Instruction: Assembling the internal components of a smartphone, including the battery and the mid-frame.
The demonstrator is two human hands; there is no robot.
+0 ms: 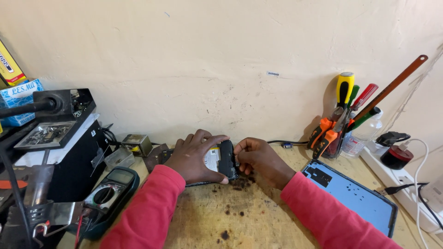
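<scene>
An opened phone (223, 158) with its black inner frame and pale battery showing lies on the worn wooden bench (258, 216) near the wall. My left hand (194, 154) covers its left part, fingers curled over the top edge and thumb under its near edge. My right hand (258, 156) is pinched at the phone's right edge, fingertips touching the black frame. Whether it holds a small tool or part there is hidden. Both arms wear pink-red sleeves.
The phone's blue back cover (353, 196) lies inside-up at the right. A holder with screwdrivers and pliers (341, 120) stands by the wall. A power strip (406, 184) with white cables runs along the right. A multimeter (110, 193) and black station (60, 133) sit left.
</scene>
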